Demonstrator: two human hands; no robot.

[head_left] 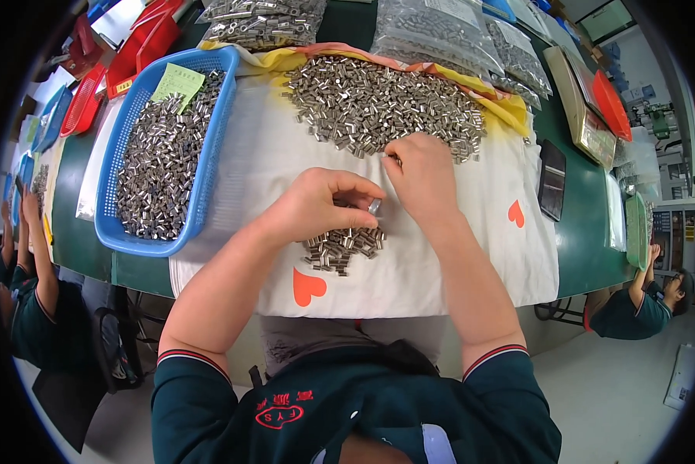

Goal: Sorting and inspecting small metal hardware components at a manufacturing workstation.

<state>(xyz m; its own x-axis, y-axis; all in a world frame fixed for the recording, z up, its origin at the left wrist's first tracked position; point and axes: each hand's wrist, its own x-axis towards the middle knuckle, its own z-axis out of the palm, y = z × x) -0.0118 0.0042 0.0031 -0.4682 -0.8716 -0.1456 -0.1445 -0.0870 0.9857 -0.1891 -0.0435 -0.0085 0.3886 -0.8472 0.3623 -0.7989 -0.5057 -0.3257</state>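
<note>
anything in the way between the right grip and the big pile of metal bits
Nothing visible. The right grip is at the near edge of the big pile; the yellow cloth runs along the far side, not between them.

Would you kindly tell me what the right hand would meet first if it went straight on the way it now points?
The right hand would probably meet the large heap of metal pieces first; it looks right at the near edge, though depth is unclear.
</note>
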